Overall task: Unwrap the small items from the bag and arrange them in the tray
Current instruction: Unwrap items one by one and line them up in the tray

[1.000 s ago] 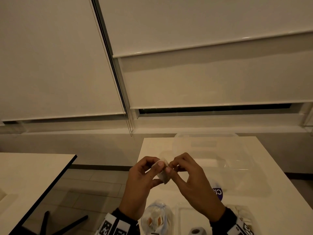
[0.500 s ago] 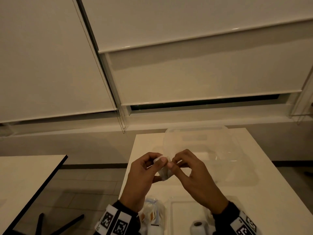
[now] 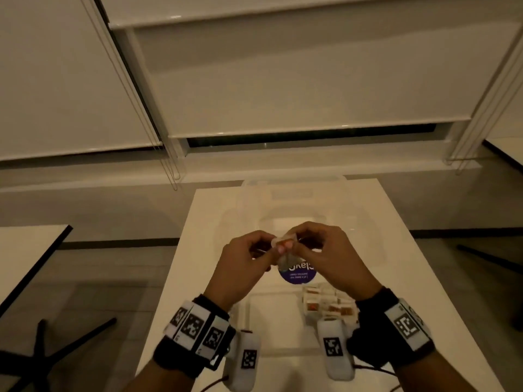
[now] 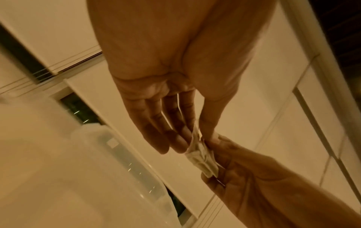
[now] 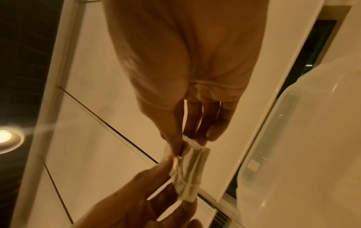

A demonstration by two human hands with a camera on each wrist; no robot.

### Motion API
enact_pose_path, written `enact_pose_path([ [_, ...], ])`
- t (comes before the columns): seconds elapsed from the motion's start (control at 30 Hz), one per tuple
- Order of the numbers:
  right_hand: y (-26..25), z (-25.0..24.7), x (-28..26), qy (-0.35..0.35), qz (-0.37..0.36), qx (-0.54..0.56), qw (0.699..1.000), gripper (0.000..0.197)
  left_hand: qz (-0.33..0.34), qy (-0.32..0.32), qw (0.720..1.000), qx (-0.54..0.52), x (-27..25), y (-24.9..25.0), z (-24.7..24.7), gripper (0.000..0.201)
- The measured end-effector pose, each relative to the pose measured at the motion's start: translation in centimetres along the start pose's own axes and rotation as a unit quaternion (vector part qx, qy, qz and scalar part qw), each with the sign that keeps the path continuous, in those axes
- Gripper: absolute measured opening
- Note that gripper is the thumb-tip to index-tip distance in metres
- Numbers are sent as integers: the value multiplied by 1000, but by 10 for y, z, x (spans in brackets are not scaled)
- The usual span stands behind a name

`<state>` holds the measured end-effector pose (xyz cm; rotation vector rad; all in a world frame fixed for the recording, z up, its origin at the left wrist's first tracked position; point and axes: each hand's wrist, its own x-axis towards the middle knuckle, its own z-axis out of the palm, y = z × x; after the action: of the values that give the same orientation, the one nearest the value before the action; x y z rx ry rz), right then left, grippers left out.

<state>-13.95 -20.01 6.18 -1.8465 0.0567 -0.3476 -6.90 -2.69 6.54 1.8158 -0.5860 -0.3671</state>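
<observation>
Hands pinching one wrapped item above the table

Left hand (image 3: 243, 258) and right hand (image 3: 325, 250) each pinch an end of the small wrapped item (image 3: 284, 244), raised over the white table (image 3: 410, 278). Since a second ago the grip is unchanged; the wrapper looks still closed, so unwrapping seems barely begun. Below, the tray (image 3: 271, 321) holds unwrapped items (image 3: 328, 304) at its right side, with a clear lid (image 3: 294, 193) beyond.

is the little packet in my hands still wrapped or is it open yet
Still wrapped, as far as shows. The small packet looks sealed, its crinkled wrapper whole, pinched at one end between the left hand and right hand. No contents are exposed.
</observation>
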Motion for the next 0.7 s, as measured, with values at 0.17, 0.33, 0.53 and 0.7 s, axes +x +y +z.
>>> enact_pose_path([
  [0.17, 35, -15, -7, 12, 50, 12, 999, 7, -54, -41, 996, 51, 3, -36, 28, 10],
  [0.33, 74, -19, -18, -61, 93, -159, 981, 6, -128, -75, 985, 93, 6, -82, 53, 4],
  [0.53, 133, -17, -27, -152, 134, -323, 924, 10, -202, -160, 952, 163, 9, -133, 86, 7],
  [0.7, 163, -10, -29, -192, 146, -405, 882, 14, -258, -173, 933, 181, 16, -160, 108, 15],
])
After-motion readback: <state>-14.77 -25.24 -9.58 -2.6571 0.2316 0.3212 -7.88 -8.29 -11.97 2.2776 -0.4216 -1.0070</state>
